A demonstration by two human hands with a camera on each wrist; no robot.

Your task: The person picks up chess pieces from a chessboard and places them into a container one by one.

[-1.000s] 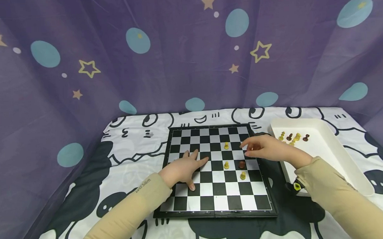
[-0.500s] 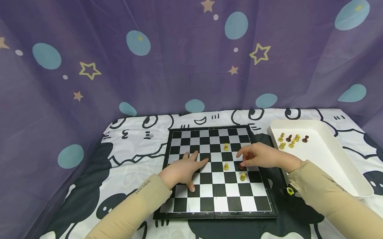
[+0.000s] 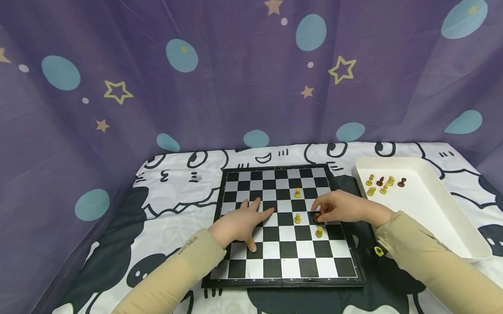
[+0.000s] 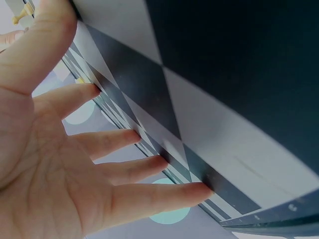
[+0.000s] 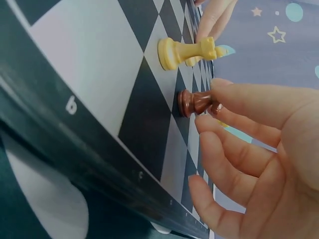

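While I watch through the head camera, the person's left hand (image 3: pixel 239 223) lies on the left part of a black-and-white chessboard (image 3: pixel 288 250), its fingers and thumb spread wide. The right hand (image 3: pixel 344 206) reaches over the board's right edge and pinches a dark brown chess piece (image 3: pixel 317 218), with a yellow pawn (image 3: pixel 297 218) to its left and a yellow rook (image 3: pixel 319 232) just nearer to me. Another yellow piece (image 3: pixel 297 193) stands farther up the board. Beside it, a white tray (image 3: pixel 436 215) holds loose yellow pieces (image 3: pixel 383 189) and two brown pieces (image 3: pixel 401 182) towards its far left. My left wrist feed shows four fingertips touching the squares, clearly apart from one another. On my right wrist feed, thumb and index finger grip the dark brown chess piece near its top, its base at a dark square; the fingers hide its head, so I cannot tell its type.
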